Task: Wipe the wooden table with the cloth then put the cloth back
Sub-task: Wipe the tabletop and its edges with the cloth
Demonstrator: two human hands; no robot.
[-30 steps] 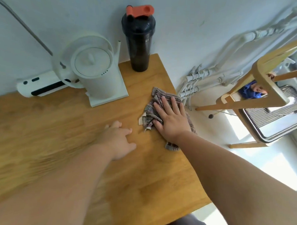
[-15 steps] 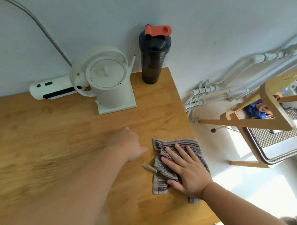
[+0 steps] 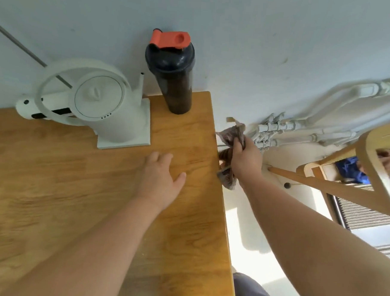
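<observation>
Striped cloth (image 3: 231, 137): just lifted off wooden table (image 3: 76, 187), bunched in right hand (image 3: 247, 160) fist; left hand (image 3: 161, 182) flat, empty; wiping likely done.

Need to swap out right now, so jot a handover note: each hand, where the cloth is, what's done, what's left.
Left hand: open, palm down over the wooden table, near its right edge.
Right hand: grips the bunched striped cloth in the air just past the table's right edge.
White kettle and black shaker bottle stand at the back by the wall.
Done: the cloth is off the tabletop. Whether wiping is complete cannot be told.
Left: put the cloth back. Its place is not in view.
</observation>
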